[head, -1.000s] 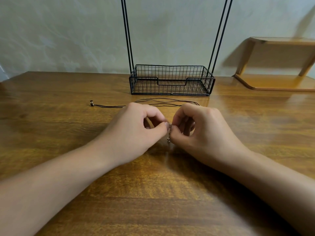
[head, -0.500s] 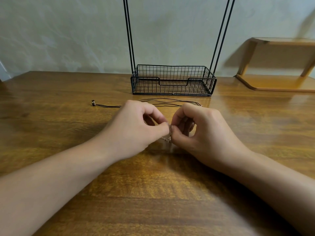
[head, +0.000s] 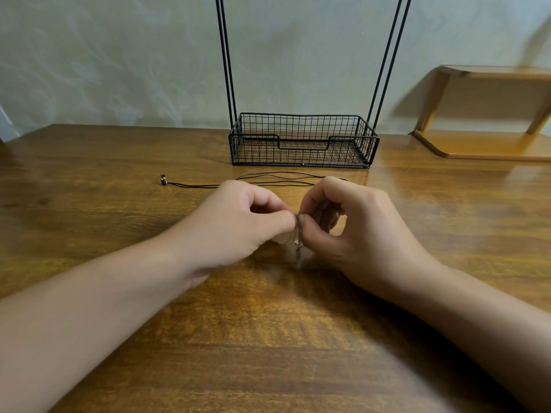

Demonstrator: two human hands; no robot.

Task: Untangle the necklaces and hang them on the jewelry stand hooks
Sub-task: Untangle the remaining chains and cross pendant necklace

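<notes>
Two hands meet over the table: one left hand (head: 235, 222) and one right hand (head: 360, 231), pinching one fine chain necklace (head: 298, 238) between them. One black cord necklace (head: 268, 180) lies just beyond. One wire jewelry stand (head: 302, 141) stands far back, two pairs of rods rising from it. One wooden shelf (head: 489, 114) sits far right.

Glossy wooden table (head: 89, 180) against pale wall (head: 119, 55), wooden shelf (head: 489, 114) right
</notes>
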